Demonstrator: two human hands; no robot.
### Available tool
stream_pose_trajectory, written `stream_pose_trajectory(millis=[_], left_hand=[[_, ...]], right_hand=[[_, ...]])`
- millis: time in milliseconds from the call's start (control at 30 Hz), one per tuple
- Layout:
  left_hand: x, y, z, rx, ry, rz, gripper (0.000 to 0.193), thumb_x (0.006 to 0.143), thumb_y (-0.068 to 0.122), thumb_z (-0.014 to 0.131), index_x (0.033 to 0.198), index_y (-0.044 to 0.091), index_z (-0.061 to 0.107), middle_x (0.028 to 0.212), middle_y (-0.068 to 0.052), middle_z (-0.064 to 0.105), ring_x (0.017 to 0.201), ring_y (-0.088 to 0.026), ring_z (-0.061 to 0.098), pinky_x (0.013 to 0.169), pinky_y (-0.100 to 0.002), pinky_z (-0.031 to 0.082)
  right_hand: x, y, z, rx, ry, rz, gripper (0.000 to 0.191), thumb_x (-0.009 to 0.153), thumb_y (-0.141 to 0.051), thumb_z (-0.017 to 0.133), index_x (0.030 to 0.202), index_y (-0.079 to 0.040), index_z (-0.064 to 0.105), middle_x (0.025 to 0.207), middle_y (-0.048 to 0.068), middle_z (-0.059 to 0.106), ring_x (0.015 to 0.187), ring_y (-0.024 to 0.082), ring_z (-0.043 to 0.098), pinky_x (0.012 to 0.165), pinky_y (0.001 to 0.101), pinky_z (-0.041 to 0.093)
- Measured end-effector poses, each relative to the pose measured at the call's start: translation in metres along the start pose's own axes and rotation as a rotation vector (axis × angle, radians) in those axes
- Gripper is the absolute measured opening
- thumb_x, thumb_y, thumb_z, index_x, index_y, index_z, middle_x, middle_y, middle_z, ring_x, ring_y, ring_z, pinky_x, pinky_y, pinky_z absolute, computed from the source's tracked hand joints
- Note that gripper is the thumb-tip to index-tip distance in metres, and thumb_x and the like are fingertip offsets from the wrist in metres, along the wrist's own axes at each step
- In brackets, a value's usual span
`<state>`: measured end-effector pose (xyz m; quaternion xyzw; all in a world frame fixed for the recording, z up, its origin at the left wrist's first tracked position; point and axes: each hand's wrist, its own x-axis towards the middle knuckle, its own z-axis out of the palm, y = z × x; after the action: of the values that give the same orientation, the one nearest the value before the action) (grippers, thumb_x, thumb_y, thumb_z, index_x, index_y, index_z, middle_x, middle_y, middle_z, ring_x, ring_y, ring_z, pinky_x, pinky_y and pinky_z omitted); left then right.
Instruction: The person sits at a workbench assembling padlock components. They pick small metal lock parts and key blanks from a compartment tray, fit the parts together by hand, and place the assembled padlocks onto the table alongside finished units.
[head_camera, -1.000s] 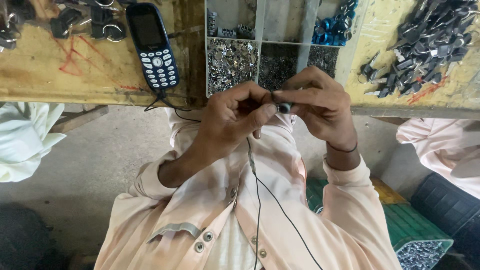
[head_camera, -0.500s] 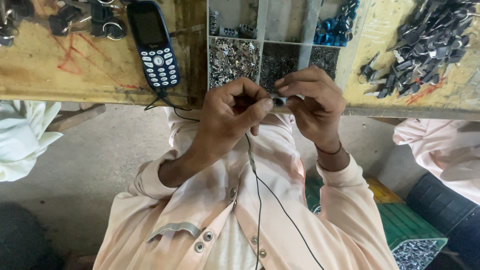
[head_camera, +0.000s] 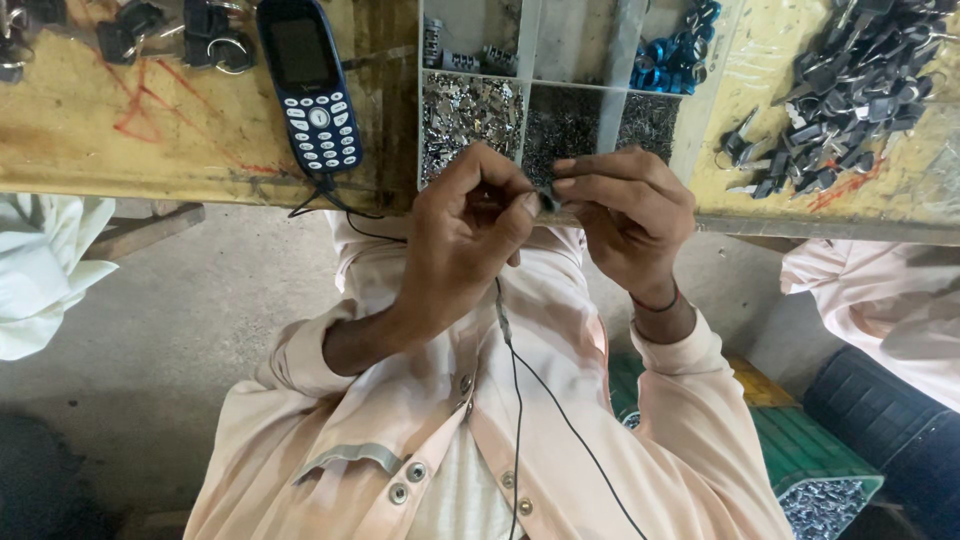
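Metal, a very small dark part (head_camera: 546, 200), is pinched between my left hand (head_camera: 470, 235) and right hand (head_camera: 625, 220), just before the parts tray (head_camera: 528, 50); both hands' fingers are closed on it. I judge I am fitting it together; next needs a steady, fine twist.

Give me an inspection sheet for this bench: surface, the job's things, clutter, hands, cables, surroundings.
Surface: worn yellow wooden bench with red scribbles.
Job's things: small dark part pinched between both hands; clear divided tray with small metal bits and blue rings.
Clutter: dark blue keypad phone near the bench edge; heap of dark keys at right; more keys and rings at top left.
Hands: left hand and right hand meet fingertip to fingertip at the bench edge.
Cables: thin black cable hangs down over the shirt; another runs from the phone.
Surroundings: grey concrete floor; green crate holding small metal parts; other people's pale sleeves at both sides.
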<state>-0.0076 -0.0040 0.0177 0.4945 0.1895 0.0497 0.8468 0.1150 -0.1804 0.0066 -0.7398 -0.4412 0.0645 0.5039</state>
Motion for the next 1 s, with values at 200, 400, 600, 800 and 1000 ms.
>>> stream_pose_trajectory(millis=[200, 400, 600, 800, 1000], left_hand=[[-0.001, -0.007, 0.004, 0.639, 0.045, 0.547, 0.027, 0.102, -0.002, 0.068, 0.127, -0.002, 0.058, 0.121, -0.019, 0.065, 0.111, -0.024, 0.069, 0.093, -0.035, 0.059], [0.005, -0.017, -0.007, 0.278, 0.032, 0.423, 0.02, 0.102, -0.006, 0.074, 0.12, 0.003, 0.071, 0.117, -0.014, 0.076, 0.101, -0.017, 0.077, 0.088, -0.026, 0.065], [0.014, -0.024, -0.013, 0.399, -0.125, 0.53, 0.017, 0.099, -0.003, 0.074, 0.114, 0.004, 0.071, 0.113, -0.012, 0.076, 0.104, -0.019, 0.077, 0.092, -0.03, 0.064], [0.023, -0.022, -0.016, 0.56, -0.193, 0.501, 0.014, 0.097, -0.002, 0.077, 0.107, 0.005, 0.07, 0.109, -0.009, 0.077, 0.095, -0.018, 0.078, 0.082, -0.029, 0.065], [0.034, -0.017, -0.021, 0.902, -0.394, 0.884, 0.017, 0.095, 0.004, 0.077, 0.106, 0.0, 0.065, 0.128, -0.019, 0.065, 0.121, -0.036, 0.067, 0.102, -0.043, 0.06]], right_hand=[[0.009, -0.028, 0.015, -0.394, 0.035, -0.114, 0.029, 0.085, 0.01, 0.082, 0.112, 0.002, 0.075, 0.112, 0.016, 0.071, 0.093, 0.027, 0.072, 0.078, 0.0347, 0.059], [0.061, -0.051, -0.017, 0.117, -0.274, 0.354, 0.043, 0.085, -0.003, 0.081, 0.124, -0.001, 0.062, 0.11, 0.012, 0.069, 0.091, 0.023, 0.073, 0.079, 0.0291, 0.061], [0.09, 0.044, -0.045, -0.799, -0.025, -0.159, 0.011, 0.09, 0.0, 0.08, 0.097, 0.002, 0.073, 0.085, 0.015, 0.073, 0.074, 0.027, 0.07, 0.062, 0.0362, 0.054], [0.064, 0.063, -0.063, 0.262, -0.003, 0.421, 0.008, 0.106, 0.0, 0.068, 0.114, -0.002, 0.068, 0.091, 0.008, 0.073, 0.076, 0.011, 0.069, 0.066, 0.0268, 0.055], [0.008, -0.003, -0.04, 0.625, -0.14, 0.738, 0.008, 0.1, 0.002, 0.068, 0.108, 0.004, 0.068, 0.094, 0.01, 0.072, 0.075, 0.012, 0.069, 0.066, 0.0261, 0.059]])
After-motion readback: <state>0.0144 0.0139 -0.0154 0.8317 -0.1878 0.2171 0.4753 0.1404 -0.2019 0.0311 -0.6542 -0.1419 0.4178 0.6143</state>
